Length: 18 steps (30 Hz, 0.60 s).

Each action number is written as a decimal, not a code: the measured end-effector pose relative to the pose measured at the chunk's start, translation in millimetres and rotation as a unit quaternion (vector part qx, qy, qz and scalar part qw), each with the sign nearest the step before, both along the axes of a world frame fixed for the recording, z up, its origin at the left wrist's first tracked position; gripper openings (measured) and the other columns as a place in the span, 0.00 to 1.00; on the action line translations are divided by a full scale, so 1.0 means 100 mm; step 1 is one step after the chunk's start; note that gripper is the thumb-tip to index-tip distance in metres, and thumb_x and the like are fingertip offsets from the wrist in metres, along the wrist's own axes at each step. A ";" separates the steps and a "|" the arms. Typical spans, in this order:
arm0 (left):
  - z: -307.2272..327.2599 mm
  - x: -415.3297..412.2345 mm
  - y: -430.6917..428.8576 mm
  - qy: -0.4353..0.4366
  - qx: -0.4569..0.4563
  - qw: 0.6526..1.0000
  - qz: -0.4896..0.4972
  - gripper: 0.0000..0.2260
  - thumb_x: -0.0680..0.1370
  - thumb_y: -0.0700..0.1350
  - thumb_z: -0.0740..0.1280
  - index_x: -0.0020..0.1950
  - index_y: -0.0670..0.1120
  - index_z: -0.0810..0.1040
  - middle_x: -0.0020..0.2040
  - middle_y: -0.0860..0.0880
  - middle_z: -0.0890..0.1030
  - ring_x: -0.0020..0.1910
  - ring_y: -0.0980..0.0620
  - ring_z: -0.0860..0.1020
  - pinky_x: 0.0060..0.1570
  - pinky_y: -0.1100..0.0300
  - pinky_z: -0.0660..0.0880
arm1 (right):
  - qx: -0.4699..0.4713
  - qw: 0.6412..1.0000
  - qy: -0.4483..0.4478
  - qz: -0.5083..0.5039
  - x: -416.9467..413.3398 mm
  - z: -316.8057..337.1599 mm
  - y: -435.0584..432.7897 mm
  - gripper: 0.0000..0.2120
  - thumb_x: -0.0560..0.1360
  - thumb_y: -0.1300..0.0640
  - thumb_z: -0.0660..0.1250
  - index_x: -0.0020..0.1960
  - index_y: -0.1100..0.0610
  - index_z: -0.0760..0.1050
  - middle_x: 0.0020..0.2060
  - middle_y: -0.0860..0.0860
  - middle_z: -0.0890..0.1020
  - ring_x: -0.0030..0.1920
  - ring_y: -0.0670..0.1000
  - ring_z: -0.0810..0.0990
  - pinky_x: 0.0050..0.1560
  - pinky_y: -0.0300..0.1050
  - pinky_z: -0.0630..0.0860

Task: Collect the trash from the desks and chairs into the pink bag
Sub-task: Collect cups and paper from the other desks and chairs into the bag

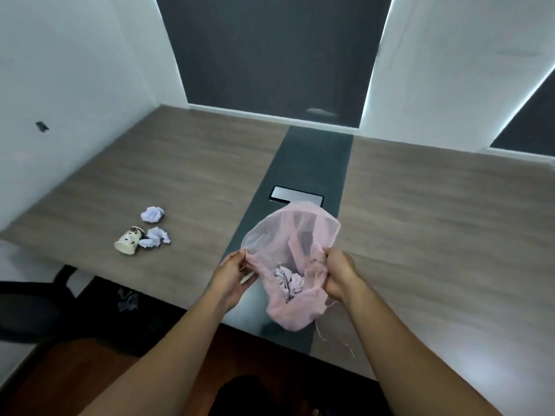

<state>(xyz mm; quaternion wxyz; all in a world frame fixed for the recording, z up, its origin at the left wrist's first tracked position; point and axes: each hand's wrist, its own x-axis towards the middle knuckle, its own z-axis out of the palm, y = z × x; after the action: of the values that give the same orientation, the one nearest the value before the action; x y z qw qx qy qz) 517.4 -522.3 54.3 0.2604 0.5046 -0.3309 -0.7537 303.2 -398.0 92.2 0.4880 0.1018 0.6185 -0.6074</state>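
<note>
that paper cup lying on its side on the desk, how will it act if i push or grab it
Lying on its side, the paper cup would probably roll in a curve if pushed, since it tapers. It looks like thin paper, so likely light and easily crushed by a firm grip. The crumpled paper beside it may get nudged.
</note>
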 end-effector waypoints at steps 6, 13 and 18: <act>-0.32 0.73 -0.57 -0.048 -0.026 0.993 0.102 0.21 0.83 0.53 0.68 0.72 0.42 0.78 0.65 0.37 0.85 0.64 0.37 0.85 0.65 0.34 0.81 | -0.019 0.980 0.029 0.195 0.45 0.23 -0.41 0.15 0.77 0.45 0.70 0.46 0.57 0.85 0.36 0.56 0.84 0.32 0.55 0.81 0.35 0.48 0.81; 0.02 1.40 -1.01 -0.082 -0.031 0.981 0.170 0.09 0.86 0.51 0.68 0.62 0.48 0.78 0.60 0.40 0.87 0.61 0.39 0.86 0.65 0.34 0.81 | 0.007 0.913 0.149 0.381 1.05 0.30 -1.25 0.24 0.79 0.36 0.74 0.60 0.56 0.86 0.54 0.59 0.90 0.48 0.56 0.88 0.63 0.62 0.84; -0.02 1.96 -1.65 -0.122 -0.075 0.976 0.163 0.07 0.85 0.53 0.69 0.57 0.50 0.80 0.57 0.44 0.86 0.53 0.42 0.84 0.51 0.46 0.82 | 0.012 0.941 0.179 0.289 1.62 0.18 -1.92 0.15 0.86 0.46 0.67 0.58 0.56 0.87 0.51 0.54 0.91 0.51 0.55 0.90 0.48 0.45 0.84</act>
<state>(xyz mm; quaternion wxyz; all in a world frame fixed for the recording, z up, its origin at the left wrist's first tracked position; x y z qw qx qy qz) 713.5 -687.6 52.4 0.3747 0.6191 -0.3292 -0.6065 464.7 -590.3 109.8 0.5226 -0.1854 0.7056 -0.4412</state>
